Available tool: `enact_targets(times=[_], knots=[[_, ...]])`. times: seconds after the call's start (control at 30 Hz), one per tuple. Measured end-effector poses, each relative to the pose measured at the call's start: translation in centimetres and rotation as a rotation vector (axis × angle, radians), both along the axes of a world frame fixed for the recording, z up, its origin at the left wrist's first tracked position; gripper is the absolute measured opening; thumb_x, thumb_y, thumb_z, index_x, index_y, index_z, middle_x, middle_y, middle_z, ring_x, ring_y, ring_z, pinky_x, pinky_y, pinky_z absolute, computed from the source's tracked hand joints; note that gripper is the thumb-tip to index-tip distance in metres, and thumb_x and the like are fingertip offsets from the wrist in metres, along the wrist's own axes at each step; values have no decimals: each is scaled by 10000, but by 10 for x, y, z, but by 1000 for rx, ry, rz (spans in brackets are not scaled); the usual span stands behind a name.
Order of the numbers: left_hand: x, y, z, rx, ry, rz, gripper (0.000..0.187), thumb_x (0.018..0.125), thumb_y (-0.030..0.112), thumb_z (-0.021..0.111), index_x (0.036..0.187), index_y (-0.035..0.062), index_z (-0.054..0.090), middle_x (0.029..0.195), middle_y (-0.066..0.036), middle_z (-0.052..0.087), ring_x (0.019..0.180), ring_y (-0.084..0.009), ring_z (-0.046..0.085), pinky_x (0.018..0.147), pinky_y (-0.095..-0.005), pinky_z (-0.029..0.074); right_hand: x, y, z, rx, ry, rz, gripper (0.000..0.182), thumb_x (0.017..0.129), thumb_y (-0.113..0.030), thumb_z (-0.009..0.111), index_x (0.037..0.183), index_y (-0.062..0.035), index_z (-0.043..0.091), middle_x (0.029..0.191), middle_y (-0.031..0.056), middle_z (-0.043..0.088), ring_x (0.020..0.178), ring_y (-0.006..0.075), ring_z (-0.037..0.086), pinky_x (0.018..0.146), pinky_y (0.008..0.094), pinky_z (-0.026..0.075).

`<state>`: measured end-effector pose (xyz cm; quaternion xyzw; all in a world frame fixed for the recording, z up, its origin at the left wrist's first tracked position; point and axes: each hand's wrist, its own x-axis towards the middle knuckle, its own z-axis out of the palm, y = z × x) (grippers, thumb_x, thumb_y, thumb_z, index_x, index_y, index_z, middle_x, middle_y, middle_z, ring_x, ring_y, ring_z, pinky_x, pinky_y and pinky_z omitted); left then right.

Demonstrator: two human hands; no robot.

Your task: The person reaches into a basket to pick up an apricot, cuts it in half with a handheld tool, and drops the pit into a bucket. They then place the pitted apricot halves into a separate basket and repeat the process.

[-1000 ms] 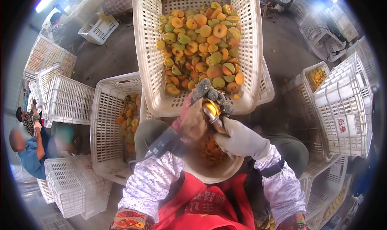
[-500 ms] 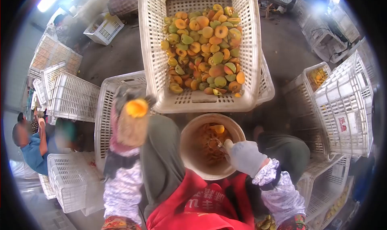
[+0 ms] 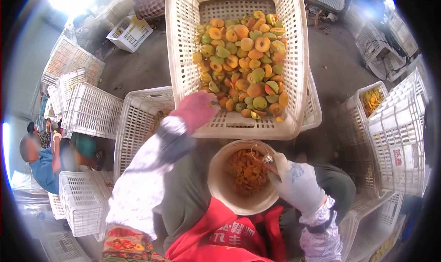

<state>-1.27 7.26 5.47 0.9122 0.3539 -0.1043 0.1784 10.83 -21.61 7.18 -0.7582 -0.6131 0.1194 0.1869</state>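
My left hand (image 3: 200,109), in a reddish glove, reaches over the near left corner of a white slatted crate (image 3: 257,132). Its fingertips are at the edge of a heap of halved yellow-orange and greenish peaches (image 3: 246,44); blur and the fruit hide whether they grip a piece. In my right hand (image 3: 299,183), gloved in pale grey, is a coring tool with a thin wire loop (image 3: 267,158). The fist closes round its handle above the right rim of a whitish bucket (image 3: 220,195). Orange-brown fruit scraps (image 3: 248,172) lie inside the bucket, between my knees.
Another white crate (image 3: 133,96) stands at my left, beside stacked crates (image 3: 92,110). More crates (image 3: 397,147) are stacked on the right, one with orange fruit (image 3: 371,100). A person in blue (image 3: 43,170) sits at far left.
My left hand has gone from the left, where an orange peach piece showed on it, to the crate's fruit. My right hand has shifted slightly, lifting the wire loop towards the bucket's rim.
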Motion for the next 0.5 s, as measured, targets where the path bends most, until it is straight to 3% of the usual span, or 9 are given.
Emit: enact_targets(times=[0.03,0.07,0.13,0.17,0.3,0.4,0.43,0.47,0.5], knots=[[23,21,-35,33,223,-10,419,844,291,549,1165,31,619,1115,-203,630,1060,-336,604,930,-407,473,1,0,-3,56,25,-31,157,847,-203,630,885,-81,538,573,77,572,484,257,605,442,351,472],[26,26,-53,36,221,-9,419,844,291,549,1165,31,619,1115,-203,630,1060,-336,604,930,-407,473,2,1,-3,59,23,-31,157,847,-203,630,885,-81,538,573,77,572,484,257,605,442,351,472],[31,33,-87,24,280,129,522,797,425,591,1158,49,620,1168,-188,617,1097,-345,587,932,-420,467,5,-2,-2,74,29,-47,143,859,-207,623,878,-93,537,594,70,573,483,256,601,437,354,466],[32,51,-125,53,342,23,533,764,448,617,1143,74,640,1178,-185,619,1113,-338,585,932,-417,470,6,-4,-5,111,26,-57,142,858,-207,626,886,-100,537,600,64,570,484,252,600,434,358,462],[35,56,-131,55,353,53,527,748,463,639,1127,97,656,1170,-186,623,1109,-352,582,933,-406,473,12,-5,3,10,75,-76,229,806,-138,662,974,-52,531,682,86,604,541,265,606,476,357,462],[11,93,-185,-246,-211,246,413,790,161,689,1179,40,621,1090,-123,670,1039,-208,618,898,-345,493,12,-2,-2,163,92,-123,224,808,-148,664,957,-53,526,650,98,600,533,276,603,481,365,462],[32,26,-66,-414,-166,291,527,799,60,677,1301,16,523,1148,-89,636,1049,-155,581,902,-309,486,12,0,-3,159,91,-148,224,814,-151,659,961,-53,522,630,107,596,536,285,604,487,377,464],[25,14,-60,-408,-171,282,527,799,60,677,1301,16,523,1148,-89,636,1049,-155,581,902,-309,486,11,2,-4,153,84,-175,223,819,-154,654,965,-53,518,609,117,592,539,294,606,493,388,467],[20,3,-56,-597,-475,152,554,807,89,675,1329,31,499,1184,-91,614,1031,-173,594,875,-316,504,9,5,-7,195,115,-194,223,826,-161,650,963,-48,516,577,134,581,545,315,606,510,412,467]])
